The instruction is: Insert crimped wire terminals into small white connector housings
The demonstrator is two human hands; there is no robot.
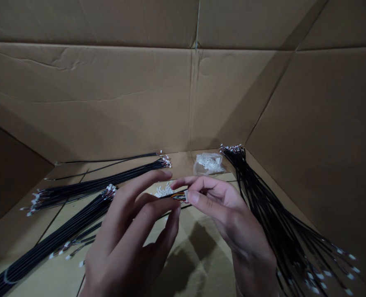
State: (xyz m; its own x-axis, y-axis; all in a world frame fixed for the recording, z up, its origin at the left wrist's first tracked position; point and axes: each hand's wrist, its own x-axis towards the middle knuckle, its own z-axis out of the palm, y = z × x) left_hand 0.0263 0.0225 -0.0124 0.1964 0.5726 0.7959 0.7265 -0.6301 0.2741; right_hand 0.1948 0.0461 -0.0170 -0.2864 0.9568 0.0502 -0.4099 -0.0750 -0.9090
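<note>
Between my two hands is a black cable whose end fans out into thin coloured wires (177, 196) entering a white connector (186, 196). My right hand (226, 206) pinches the connector between thumb and forefinger. From the other side, my left hand (136, 231) has its thumb and middle finger closed at the wires, with the forefinger raised above them. Part of the cable behind the left fingers is hidden. Just beyond the wires lies a small pile of white connector pieces (164, 190), partly covered by my hands.
A clear bag of white pieces (210, 163) lies near the back cardboard wall (123, 99). Black cable bundles with white ends lie at the left (99, 181), at the lower left (53, 239) and along the right side (269, 210). Cardboard walls enclose the back and sides.
</note>
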